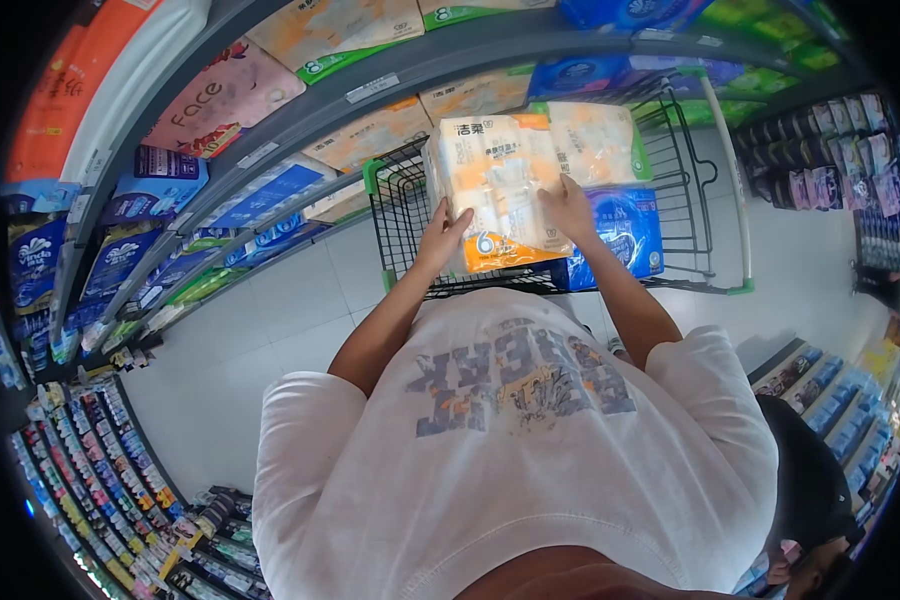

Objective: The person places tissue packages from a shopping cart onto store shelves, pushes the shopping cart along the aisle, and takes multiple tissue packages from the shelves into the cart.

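Both my hands grip a cream and orange tissue pack marked with a 6 (500,165), held above the shopping cart (400,225). My left hand (444,238) presses its left side near the lower corner. On the right side, my right hand (570,212) lies with its fingers over the wrapper. Behind and beside it in the cart are a white and orange pack with green edges (595,140) and a blue pack (625,232). The undersides of the held pack are hidden, so whether it rests on something cannot be seen.
A shelf (370,85) of tissue packs runs along the front and left. Racks of small goods stand at the lower left (105,450) and right (820,160). Another person in dark clothes (805,480) is at the lower right, close to a low display (840,395).
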The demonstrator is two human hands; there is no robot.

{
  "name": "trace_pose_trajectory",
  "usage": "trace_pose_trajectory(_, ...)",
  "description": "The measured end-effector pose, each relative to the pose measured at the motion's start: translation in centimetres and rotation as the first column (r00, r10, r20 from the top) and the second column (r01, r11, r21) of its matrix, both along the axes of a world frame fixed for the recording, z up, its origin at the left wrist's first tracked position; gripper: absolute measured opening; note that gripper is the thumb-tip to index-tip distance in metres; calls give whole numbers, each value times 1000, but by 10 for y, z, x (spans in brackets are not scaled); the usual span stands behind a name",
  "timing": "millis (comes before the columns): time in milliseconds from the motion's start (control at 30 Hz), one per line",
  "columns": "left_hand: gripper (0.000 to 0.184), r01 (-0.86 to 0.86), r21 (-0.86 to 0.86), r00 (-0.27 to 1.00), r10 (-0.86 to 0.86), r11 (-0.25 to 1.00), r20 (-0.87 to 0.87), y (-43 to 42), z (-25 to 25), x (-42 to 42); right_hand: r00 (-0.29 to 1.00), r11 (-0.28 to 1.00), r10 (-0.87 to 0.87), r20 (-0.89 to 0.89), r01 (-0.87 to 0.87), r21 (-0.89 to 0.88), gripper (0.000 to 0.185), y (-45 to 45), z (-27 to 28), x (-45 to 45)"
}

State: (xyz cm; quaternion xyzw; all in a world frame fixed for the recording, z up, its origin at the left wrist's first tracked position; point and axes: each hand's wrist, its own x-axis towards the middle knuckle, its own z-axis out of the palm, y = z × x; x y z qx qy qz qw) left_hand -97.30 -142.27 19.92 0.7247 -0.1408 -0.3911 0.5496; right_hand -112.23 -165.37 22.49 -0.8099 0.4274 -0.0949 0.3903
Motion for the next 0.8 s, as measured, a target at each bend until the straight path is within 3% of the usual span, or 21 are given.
trace_pose_trajectory(67,90,9,29,1000,-9,1000,10,0,4,1,1000,1000,-2,-5,2,30,76,0,4,2)
trace_pose_trajectory(133,90,2,-72,998,-7,997,-67,-2,22,-3,1000,1000,7,-23,-7,7,75,-1,2,1)
trace_pose_trajectory(267,89,24,-22,999,-25,999,-44,-1,17,1,998,996,57,-5,-57,-65,73,-8,0,-3)
trace_pose_trajectory(333,89,35,-10,999,-35,999,-33,0,18,2,993,990,113,-33,-110,92,63,-8,27,-4)
trace_pose_trajectory(367,89,27,-9,999,-27,1000,-24,1,18,2,992,989,121,-24,-119,91,63,-14,7,-6)
trace_pose_trajectory(433,88,9,-17,999,-9,1000,-34,1,20,2,965,987,43,259,-81,140,48,-29,-45,-13)
trace_pose_trajectory(467,88,-5,-16,1000,5,1000,-22,3,20,1,955,975,3,298,-68,210,43,-29,-29,-14)
trace_pose_trajectory(533,73,-44,56,996,48,997,-76,10,23,6,984,986,42,173,-68,150,40,-43,-3,-18)
trace_pose_trajectory(600,67,-93,131,987,108,987,-117,28,7,17,968,991,72,240,-41,-128,34,-73,-19,-27)
trace_pose_trajectory(633,65,-100,165,981,125,981,-146,41,-16,25,945,998,61,321,-58,-20,33,-91,-12,-34)
trace_pose_trajectory(667,62,-42,261,997,24,964,73,59,-29,30,946,996,47,320,-22,-82,34,-108,-3,-42)
trace_pose_trajectory(700,59,-2,370,959,-104,929,265,71,-35,30,984,983,-55,168,83,-164,36,-131,2,-49)
trace_pose_trajectory(733,55,11,518,937,-190,855,293,82,-30,28,971,988,18,240,20,-156,40,-161,8,-64)
trace_pose_trajectory(767,51,17,653,913,-277,757,298,96,-24,24,970,934,-228,84,242,-264,42,-193,-1,-76)
trace_pose_trajectory(800,48,41,705,881,-359,708,309,114,-32,22,966,878,-187,180,246,-410,45,-223,-3,-95)
